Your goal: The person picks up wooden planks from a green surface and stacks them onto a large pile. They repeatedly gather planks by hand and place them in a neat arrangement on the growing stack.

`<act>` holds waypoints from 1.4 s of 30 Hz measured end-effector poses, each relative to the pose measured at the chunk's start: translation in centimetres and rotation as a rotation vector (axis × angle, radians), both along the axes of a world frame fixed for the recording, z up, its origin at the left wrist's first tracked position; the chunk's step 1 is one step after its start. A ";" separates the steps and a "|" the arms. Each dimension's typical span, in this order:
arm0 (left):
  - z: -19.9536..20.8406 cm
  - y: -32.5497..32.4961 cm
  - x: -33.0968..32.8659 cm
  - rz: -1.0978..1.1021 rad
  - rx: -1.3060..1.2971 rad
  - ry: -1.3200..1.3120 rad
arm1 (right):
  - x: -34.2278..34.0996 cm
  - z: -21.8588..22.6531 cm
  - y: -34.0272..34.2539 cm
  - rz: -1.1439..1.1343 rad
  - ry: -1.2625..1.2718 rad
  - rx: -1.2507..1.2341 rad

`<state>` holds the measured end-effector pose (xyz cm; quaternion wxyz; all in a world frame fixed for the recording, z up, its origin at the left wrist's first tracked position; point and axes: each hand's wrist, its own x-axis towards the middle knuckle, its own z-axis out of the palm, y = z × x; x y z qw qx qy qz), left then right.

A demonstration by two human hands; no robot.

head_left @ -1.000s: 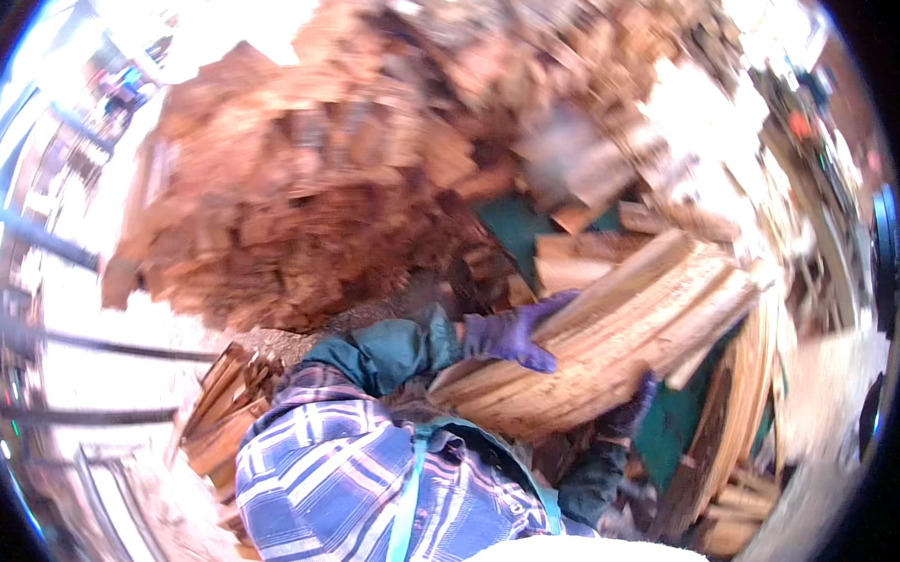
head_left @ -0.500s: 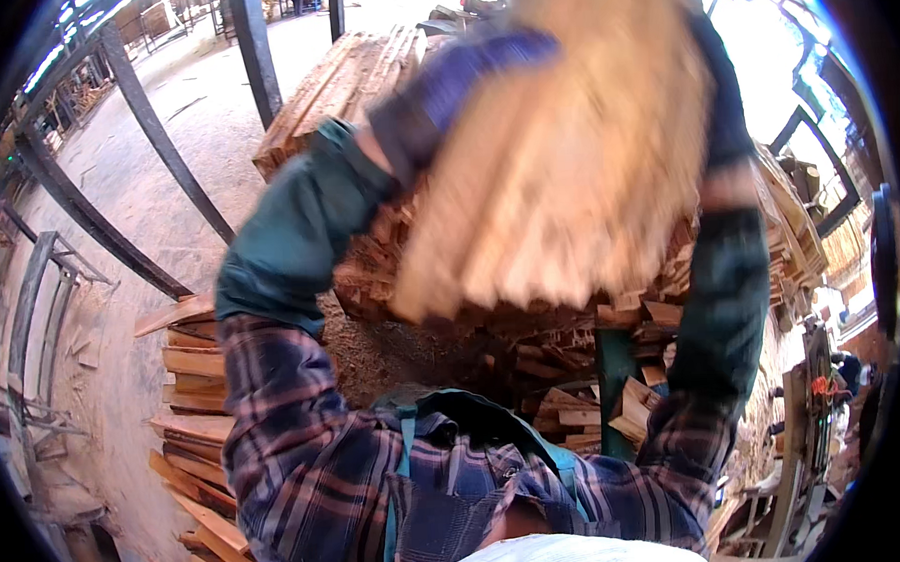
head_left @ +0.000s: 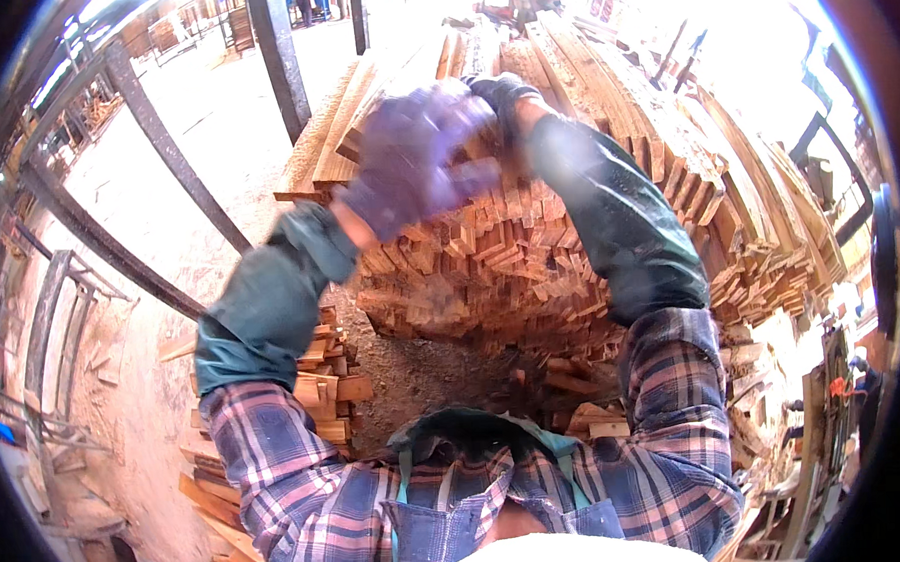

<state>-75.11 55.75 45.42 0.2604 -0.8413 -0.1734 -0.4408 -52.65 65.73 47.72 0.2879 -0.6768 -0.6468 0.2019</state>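
Observation:
My left hand (head_left: 416,163), in a purple glove smeared by motion, hovers over the near left ends of a big stack of sawn wood strips (head_left: 538,238). Its fingers look spread, with nothing plainly held in them. Just right of it my right hand (head_left: 503,99), in a dark glove, reaches farther over the top of the stack. Its fingers are mostly hidden, so I cannot tell whether they grip a strip. The strips lie lengthwise, their cut ends facing me in uneven rows. Green sleeve covers (head_left: 616,211) are on both my forearms.
Dark metal posts (head_left: 279,64) stand left of the stack. Shorter wood pieces (head_left: 325,384) are piled by my left elbow, and offcuts (head_left: 593,415) lie low in front of me. At the right are more strips (head_left: 764,191) and a machine-like frame (head_left: 822,427). Sawdust covers the ground.
The bundle of wood strips that both hands held up before me is no longer raised. Both hands are now over the stack, closer together, and the right one has moved left.

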 end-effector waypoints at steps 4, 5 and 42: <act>-2.2 -2.0 3.2 0.106 -0.002 0.088 | 0.1 1.0 -2.2 -0.207 0.530 -0.172; -2.2 -1.7 3.5 0.105 0.034 0.088 | -0.3 1.2 -2.4 -0.027 0.230 0.022; -37.5 -60.7 33.4 -0.580 -1.858 2.326 | -15.5 -17.2 -121.7 -2.533 -0.166 -0.002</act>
